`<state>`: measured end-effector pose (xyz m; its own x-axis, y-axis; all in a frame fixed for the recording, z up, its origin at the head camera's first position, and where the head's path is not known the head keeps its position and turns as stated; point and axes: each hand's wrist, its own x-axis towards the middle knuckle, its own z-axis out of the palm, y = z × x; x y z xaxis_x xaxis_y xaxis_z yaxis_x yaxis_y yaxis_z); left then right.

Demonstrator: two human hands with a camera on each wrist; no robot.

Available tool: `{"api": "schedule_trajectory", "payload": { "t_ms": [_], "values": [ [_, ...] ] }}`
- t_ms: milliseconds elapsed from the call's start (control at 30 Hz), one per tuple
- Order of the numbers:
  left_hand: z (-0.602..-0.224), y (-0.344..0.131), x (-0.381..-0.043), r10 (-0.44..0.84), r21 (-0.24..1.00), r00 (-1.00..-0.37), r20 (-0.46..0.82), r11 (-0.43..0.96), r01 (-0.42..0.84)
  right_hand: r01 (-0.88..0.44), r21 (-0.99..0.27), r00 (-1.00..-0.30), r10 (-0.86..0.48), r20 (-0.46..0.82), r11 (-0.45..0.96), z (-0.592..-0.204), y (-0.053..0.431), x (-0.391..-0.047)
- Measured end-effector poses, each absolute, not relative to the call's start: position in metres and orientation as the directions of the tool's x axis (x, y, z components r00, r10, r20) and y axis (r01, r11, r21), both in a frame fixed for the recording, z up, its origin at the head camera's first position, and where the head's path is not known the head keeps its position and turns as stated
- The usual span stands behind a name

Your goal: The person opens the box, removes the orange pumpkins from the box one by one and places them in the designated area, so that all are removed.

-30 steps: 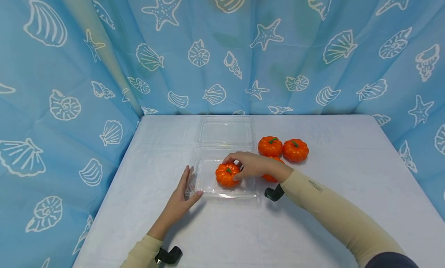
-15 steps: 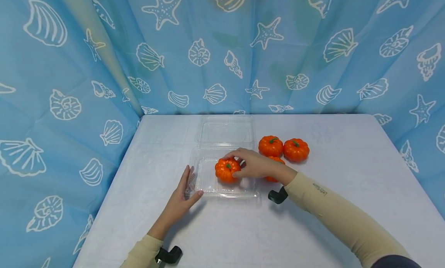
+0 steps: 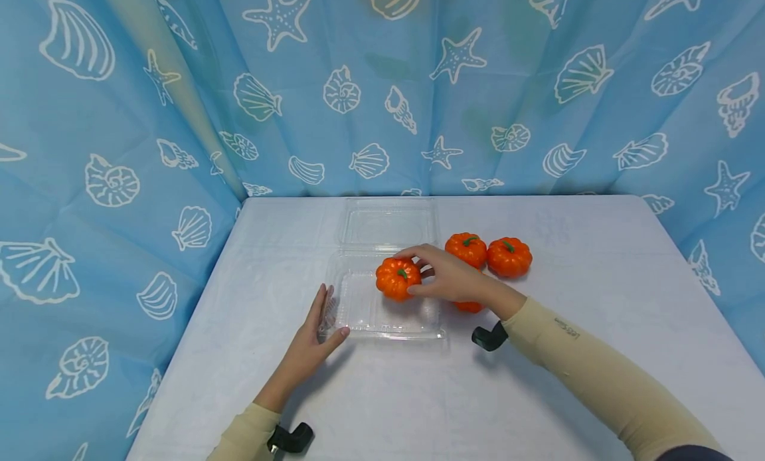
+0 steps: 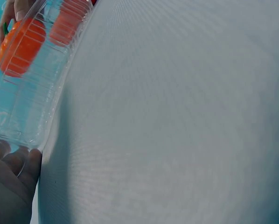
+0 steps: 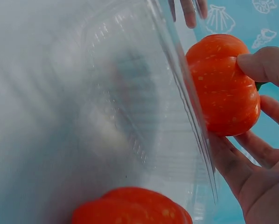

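Note:
My right hand (image 3: 449,276) grips a small orange pumpkin (image 3: 396,279) with a green stem, thumb on one side and fingers on the other. It is above the base of a clear plastic clamshell container (image 3: 358,320), raised level with the rim in the right wrist view. The container's lid (image 3: 388,223) lies folded back, away from me. With fingers extended and thumb spread, my left hand (image 3: 311,345) touches the container's left side; in the left wrist view its fingertips (image 4: 33,161) meet the plastic wall.
Two more orange pumpkins (image 3: 509,257) stand right of the container. Another pumpkin (image 3: 469,307) is mostly hidden behind my right hand. A white cloth covers the table (image 3: 412,394), and a blue shell-patterned curtain (image 3: 370,82) hangs behind and to the left.
The pumpkin in my right hand has risen from low in the container and shifted slightly away and to the right. My left hand has stayed in place.

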<state>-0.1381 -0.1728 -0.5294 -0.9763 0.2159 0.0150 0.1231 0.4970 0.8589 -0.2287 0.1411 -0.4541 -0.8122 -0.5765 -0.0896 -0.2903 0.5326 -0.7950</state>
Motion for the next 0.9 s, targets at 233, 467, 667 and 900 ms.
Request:
{"api": "schedule_trajectory", "payload": {
  "t_ms": [233,467,667,900],
  "values": [
    [-0.529,-0.172,-0.138,0.214,0.854,-0.977,0.024,0.503,0.131,-0.316,-0.789,-0.825,-0.563,-0.045,0.527,-0.447,0.157,-0.227],
    [-0.530,-0.172,-0.139,0.218,0.854,-0.975,0.038,0.499,0.145,-0.354,-0.731,-0.854,-0.520,-0.001,0.583,-0.444,0.177,-0.223],
    [-0.530,-0.173,-0.139,0.224,0.859,-0.974,0.040,0.490,0.148,-0.367,-0.719,-0.859,-0.511,0.019,0.590,-0.446,0.190,-0.221],
    [-0.531,-0.173,-0.139,0.217,0.855,-0.976,0.034,0.500,0.141,-0.364,-0.737,-0.865,-0.500,0.041,0.569,-0.446,0.203,-0.218]
  ]
}}
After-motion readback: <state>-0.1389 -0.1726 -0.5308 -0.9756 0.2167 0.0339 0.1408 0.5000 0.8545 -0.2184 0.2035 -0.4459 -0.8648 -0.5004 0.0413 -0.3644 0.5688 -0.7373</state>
